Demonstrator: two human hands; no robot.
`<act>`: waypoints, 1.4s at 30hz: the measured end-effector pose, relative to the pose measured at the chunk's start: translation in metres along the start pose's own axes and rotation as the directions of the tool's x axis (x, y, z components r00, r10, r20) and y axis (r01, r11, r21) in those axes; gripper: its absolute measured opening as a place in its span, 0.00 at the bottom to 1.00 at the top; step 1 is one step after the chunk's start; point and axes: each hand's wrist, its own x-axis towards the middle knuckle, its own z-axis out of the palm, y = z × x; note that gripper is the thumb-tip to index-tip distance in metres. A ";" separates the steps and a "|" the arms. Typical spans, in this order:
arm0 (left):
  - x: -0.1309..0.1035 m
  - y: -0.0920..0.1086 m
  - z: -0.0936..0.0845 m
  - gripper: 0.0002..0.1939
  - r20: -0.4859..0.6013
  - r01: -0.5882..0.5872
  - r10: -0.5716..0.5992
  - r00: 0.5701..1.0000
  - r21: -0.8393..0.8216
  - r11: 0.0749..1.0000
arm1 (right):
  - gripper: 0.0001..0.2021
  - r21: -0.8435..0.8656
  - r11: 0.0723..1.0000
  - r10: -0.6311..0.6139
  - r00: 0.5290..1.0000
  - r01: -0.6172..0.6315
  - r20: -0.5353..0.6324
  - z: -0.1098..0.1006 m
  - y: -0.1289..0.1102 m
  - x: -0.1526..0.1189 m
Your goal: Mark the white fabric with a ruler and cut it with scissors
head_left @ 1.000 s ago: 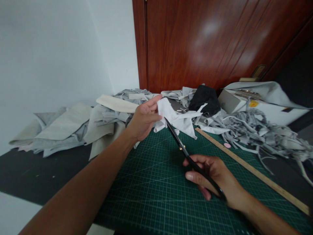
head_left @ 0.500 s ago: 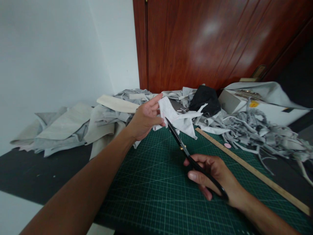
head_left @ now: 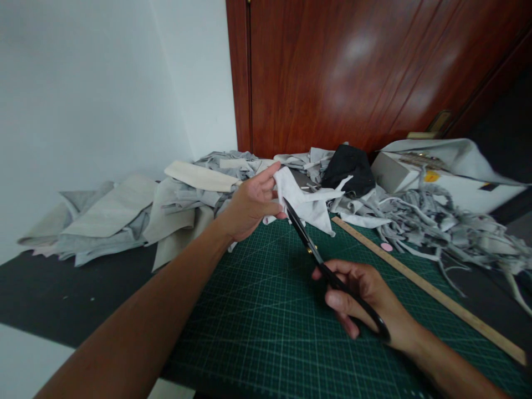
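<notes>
My left hand (head_left: 255,202) pinches the left edge of a white fabric piece (head_left: 305,202), its index finger stretched along the top. The fabric has an irregular outline, with a narrow strip reaching right and a corner hanging down. In my right hand (head_left: 363,299) is a pair of black-handled scissors (head_left: 310,244), thumb and fingers round the handles. Their blades look nearly closed and point up and left, with the tips against the fabric beside my left thumb. Part of the fabric is hidden behind my left fingers.
A green cutting mat (head_left: 266,321) covers the table. A wooden ruler (head_left: 428,288) lies slanted at right, near a pink disc (head_left: 386,247). Scrap piles stand left (head_left: 112,216) and right (head_left: 449,221). A black cloth (head_left: 349,169) and a white box (head_left: 453,185) are at the back.
My left hand has shifted slightly right along the fabric's edge. The scissors and my right hand have also moved a little to the right.
</notes>
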 end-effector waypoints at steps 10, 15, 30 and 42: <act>0.001 -0.006 0.000 0.54 -0.023 -0.021 0.020 1.000 -0.050 0.999 | 0.27 -0.017 1.000 -0.013 1.000 0.013 -0.023 0.000 -0.002 0.001; 0.003 -0.011 -0.002 0.55 -0.020 -0.033 0.032 0.999 -0.050 0.998 | 0.27 -0.021 1.000 -0.009 1.000 0.009 -0.025 0.000 0.000 0.002; 0.003 -0.015 -0.003 0.50 -0.026 -0.039 0.038 0.999 -0.042 0.998 | 0.27 -0.015 1.000 0.003 1.000 -0.003 -0.008 -0.001 0.001 0.003; 0.005 -0.017 -0.002 0.57 -0.025 -0.045 0.044 0.999 -0.026 0.999 | 0.26 -0.036 0.999 0.001 1.000 -0.001 -0.016 -0.002 0.000 0.002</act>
